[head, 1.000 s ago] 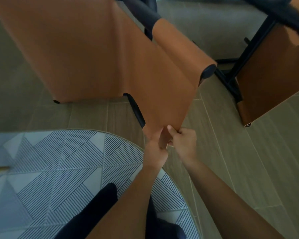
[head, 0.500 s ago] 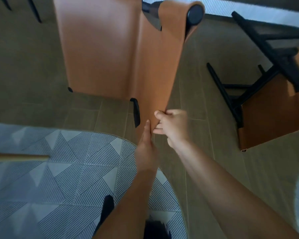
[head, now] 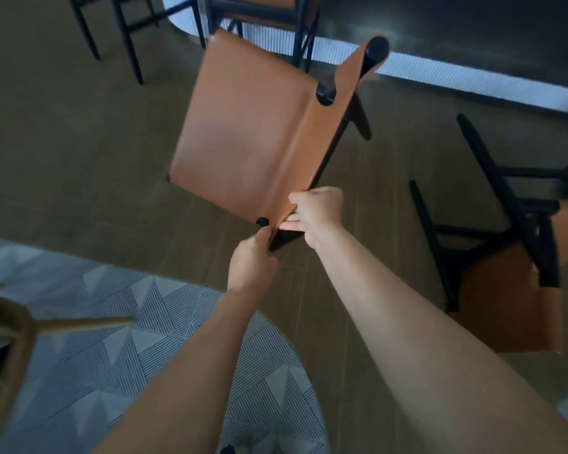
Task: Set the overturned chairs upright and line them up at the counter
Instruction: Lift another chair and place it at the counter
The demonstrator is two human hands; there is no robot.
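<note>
In the head view, you are holding the tan chair [head: 243, 126] by the top edge of its backrest. Your right hand [head: 318, 214] is curling over the leather edge from the right, and your left hand [head: 251, 267] is closing on it from below, where half a second ago it was lying flat against it. The chair is now sitting farther from you than a second ago, over the wooden floor, with the white ribbed base of the counter [head: 440, 73] just behind it. I judge you are bringing it to its place in the row. Its seat is facing up, smooth and a little blurred, on a thin black frame. A second chair [head: 505, 290] is lying overturned at your right, not yet handled.
</note>
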